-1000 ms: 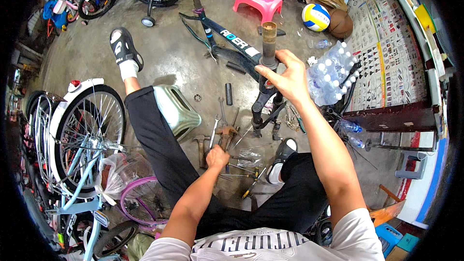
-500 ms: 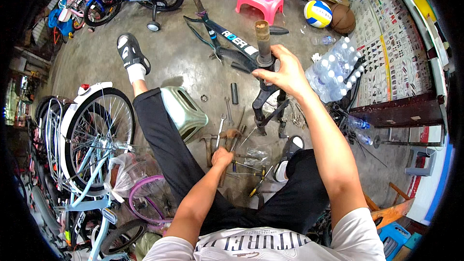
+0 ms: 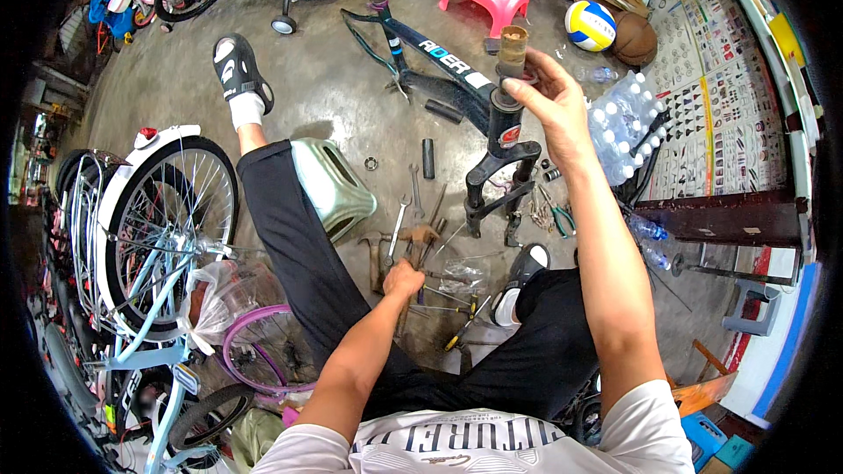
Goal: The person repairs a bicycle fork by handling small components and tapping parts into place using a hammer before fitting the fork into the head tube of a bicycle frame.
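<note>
Right hand, 2 o'clock, clasps rusty tube; left hand, 6 o'clock, curls by hammer, grip unclear. Slack clasp could let bicycle frame topple.

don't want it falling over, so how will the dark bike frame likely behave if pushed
The bike frame would probably feel stiff, being built of joined tubes. It may tip sideways, since its fork holds no wheel, and would likely scrape rather than roll.

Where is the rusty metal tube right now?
In the head view, the rusty metal tube is right of centre near the top, in the person's right hand, above the bicycle frame's head tube.
</note>
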Tool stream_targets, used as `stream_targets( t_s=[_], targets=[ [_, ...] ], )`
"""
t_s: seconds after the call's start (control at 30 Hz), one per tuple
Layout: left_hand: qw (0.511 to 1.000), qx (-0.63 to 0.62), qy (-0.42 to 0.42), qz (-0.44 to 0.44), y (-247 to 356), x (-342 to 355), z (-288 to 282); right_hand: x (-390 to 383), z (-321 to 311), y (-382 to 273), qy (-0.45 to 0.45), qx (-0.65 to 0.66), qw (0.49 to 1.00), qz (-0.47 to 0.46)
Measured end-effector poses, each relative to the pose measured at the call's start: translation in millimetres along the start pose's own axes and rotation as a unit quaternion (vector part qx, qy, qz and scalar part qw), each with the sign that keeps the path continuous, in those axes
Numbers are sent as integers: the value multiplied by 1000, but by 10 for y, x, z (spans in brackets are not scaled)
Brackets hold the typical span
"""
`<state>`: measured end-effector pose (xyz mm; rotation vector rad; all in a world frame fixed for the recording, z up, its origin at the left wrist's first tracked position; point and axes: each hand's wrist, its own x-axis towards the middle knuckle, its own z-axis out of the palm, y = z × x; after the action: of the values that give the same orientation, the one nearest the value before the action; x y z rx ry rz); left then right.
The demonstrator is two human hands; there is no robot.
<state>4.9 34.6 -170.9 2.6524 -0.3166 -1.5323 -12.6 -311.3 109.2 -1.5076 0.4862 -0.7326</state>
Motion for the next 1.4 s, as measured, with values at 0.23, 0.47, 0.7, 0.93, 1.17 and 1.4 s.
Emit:
stream_targets(
  t_s=[0.23,0.47,0.7,0.93,1.17,1.4],
  targets=[
    [1000,8,-25,-1,-45,53,13,148,64,-92,-25,92,995,-13],
    [997,64,-34,8,-27,21,52,360,187,-527,22,110,978,-173],
    [994,110,-21,-3,-271,121,154,-559,443,-623,-71,-226,931,-277],
    [997,23,34,-59,-271,116,132,-2123,779,1406,-205,-393,881,165],
    [997,10,57,-42,-233,-55,-84,-3110,640,3139,46,-209,880,423],
    [996,19,63,-53,-399,142,20,-2876,208,2954,-106,-404,805,422]
  ],
)
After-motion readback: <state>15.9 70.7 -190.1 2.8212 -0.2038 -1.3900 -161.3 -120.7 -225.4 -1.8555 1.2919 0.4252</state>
